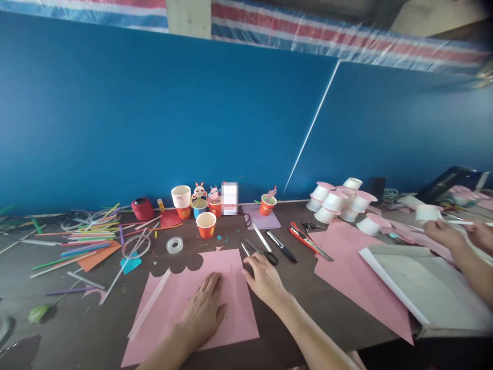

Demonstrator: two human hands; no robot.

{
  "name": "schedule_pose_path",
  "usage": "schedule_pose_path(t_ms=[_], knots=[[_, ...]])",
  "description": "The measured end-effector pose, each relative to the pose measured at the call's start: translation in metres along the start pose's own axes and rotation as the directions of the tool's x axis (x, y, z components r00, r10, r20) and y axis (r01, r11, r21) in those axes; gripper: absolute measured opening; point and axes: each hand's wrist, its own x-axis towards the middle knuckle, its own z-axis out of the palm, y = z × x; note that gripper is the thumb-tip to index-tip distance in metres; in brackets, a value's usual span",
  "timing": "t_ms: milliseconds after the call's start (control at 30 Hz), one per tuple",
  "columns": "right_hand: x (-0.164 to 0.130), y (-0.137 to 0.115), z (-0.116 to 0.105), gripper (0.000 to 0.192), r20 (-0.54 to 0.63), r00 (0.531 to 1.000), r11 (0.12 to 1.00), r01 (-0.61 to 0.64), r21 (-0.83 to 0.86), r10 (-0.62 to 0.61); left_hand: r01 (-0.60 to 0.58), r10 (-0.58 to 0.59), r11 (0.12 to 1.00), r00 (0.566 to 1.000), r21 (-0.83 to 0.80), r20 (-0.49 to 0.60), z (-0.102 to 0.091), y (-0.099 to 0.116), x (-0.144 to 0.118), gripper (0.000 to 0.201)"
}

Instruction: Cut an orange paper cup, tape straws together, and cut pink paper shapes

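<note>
Lying flat with fingers spread, the left hand (204, 308) presses on the square pink paper sheet (169, 313) at the near table edge. Just right, the right hand (265, 280) rests open at the sheet's right corner, fingertips touching the black-handled scissors (262, 252). Farther right, a co-worker's hands (442, 234) hold a white cup (427, 212).

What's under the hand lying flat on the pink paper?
The left hand lies flat on the pink paper sheet, which rests on the dark table. Anything directly beneath the palm is hidden.
</note>
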Motion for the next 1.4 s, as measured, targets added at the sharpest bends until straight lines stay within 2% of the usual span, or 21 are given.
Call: schedule_pose_path(t_ms=[200, 400, 567, 667, 767, 900, 1000, 1200, 1400], knots=[[0.003, -0.031, 0.004, 0.026, 0.095, 0.978, 0.982, 0.180, 0.057, -0.185, -0.043, 0.044, 0.999, 0.999, 0.009, -0.031, -0.002, 0.001, 0.000, 0.055], [0.007, -0.042, 0.012, 0.021, 0.154, 0.974, 0.986, 0.162, 0.025, -0.164, -0.021, 0.021, 1.000, 1.000, -0.008, -0.006, -0.009, 0.007, 0.002, 0.054], [0.005, -0.041, 0.013, 0.021, 0.159, 0.971, 0.983, 0.174, 0.051, -0.180, -0.030, 0.030, 1.000, 1.000, 0.009, 0.005, -0.004, 0.001, -0.002, 0.053], [0.018, -0.036, 0.011, 0.017, 0.168, 0.976, 0.990, 0.134, 0.053, -0.141, -0.056, 0.056, 0.998, 0.998, 0.025, -0.004, -0.001, -0.008, -0.009, 0.054], [0.049, -0.029, 0.012, 0.018, 0.145, 0.988, 0.998, 0.057, 0.032, -0.061, -0.076, 0.076, 0.996, 0.997, 0.043, -0.011, -0.007, -0.018, -0.015, 0.056], [0.096, -0.025, 0.022, 0.020, 0.119, 0.993, 1.000, -0.011, 0.009, 0.010, -0.062, 0.062, 0.997, 0.998, 0.050, 0.001, -0.020, -0.029, -0.017, 0.055], [0.118, -0.028, 0.033, 0.019, 0.113, 0.993, 0.999, -0.043, 0.000, 0.042, -0.047, 0.047, 0.998, 0.999, 0.053, -0.003, -0.025, -0.035, -0.020, 0.054], [0.128, -0.032, 0.048, 0.016, 0.105, 0.992, 0.995, -0.073, 0.067, 0.065, -0.077, 0.078, 0.997, 0.997, 0.031, -0.009, -0.024, -0.038, -0.025, 0.054], [0.126, -0.030, 0.050, 0.013, 0.115, 0.988, 0.951, -0.129, 0.281, 0.100, -0.031, 0.032, 0.999, 0.998, -0.022, 0.054, -0.029, -0.027, -0.024, 0.059]])
